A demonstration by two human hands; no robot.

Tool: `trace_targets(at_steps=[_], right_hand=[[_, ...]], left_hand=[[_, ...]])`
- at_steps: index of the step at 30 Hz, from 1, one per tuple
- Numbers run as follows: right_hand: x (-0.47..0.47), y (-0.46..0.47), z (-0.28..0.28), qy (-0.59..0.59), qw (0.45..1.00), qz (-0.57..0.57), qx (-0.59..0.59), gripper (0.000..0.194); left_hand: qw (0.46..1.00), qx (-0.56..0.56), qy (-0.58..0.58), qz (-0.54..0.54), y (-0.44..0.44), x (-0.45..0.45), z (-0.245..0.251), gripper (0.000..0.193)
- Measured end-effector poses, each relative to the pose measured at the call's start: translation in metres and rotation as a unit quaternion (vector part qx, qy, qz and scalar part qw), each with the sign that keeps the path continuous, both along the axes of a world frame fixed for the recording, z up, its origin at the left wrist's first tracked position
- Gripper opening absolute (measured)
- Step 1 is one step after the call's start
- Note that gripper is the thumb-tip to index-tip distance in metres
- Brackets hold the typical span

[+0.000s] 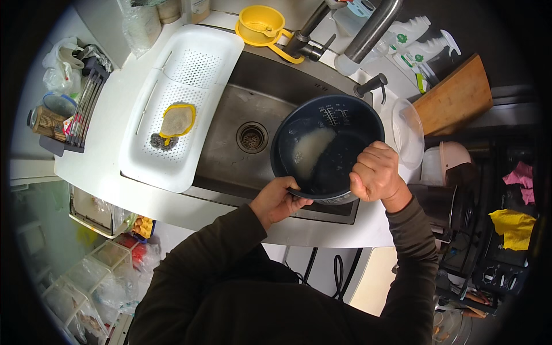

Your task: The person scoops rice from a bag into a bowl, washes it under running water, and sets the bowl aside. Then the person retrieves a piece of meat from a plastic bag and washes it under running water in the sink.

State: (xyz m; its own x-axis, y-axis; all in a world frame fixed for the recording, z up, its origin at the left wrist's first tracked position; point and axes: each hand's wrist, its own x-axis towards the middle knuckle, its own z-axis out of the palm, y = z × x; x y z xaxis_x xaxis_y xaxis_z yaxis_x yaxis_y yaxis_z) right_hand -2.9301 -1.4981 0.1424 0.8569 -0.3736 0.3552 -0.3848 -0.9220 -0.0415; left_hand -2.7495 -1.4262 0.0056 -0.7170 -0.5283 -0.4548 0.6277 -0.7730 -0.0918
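A dark rice cooker inner pot [349, 142] is held over the right half of the stainless steel sink [224, 159]. My left hand [278, 201] grips the near rim, thumb over the edge and fingers underneath. At the right side of the rim, my right hand [376, 174] is closed on the pot. A pale heap that looks like rice [314, 148] lies against the inner left side of the pot, with a little liquid around it. Measuring marks show on the far inner wall. Left of the pot, the sink drain [252, 137] is in view.
A white perforated colander tray [181, 172] spans the sink's left side, holding a yellow-edged scrubber [177, 120] and a steel wool pad [164, 141]. Behind are the faucet [297, 43] and a yellow strainer [261, 26]. A clear plastic bowl [407, 133] and wooden cutting board [457, 97] stand right.
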Motion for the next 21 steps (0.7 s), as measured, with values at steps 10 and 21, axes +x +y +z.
trace_targets(at_steps=[10, 21], right_hand=[[0.009, -0.007, 0.004, 0.032, 0.999, 0.006, 0.013, 0.024], [0.016, -0.012, 0.006, 0.060, 0.998, 0.006, 0.030, 0.021]], left_hand=[[0.999, -0.023, 0.017, -0.026, 0.002, -0.004, -0.010, 0.026], [0.997, -0.055, 0.035, -0.032, 0.002, -0.006, -0.012, 0.032]])
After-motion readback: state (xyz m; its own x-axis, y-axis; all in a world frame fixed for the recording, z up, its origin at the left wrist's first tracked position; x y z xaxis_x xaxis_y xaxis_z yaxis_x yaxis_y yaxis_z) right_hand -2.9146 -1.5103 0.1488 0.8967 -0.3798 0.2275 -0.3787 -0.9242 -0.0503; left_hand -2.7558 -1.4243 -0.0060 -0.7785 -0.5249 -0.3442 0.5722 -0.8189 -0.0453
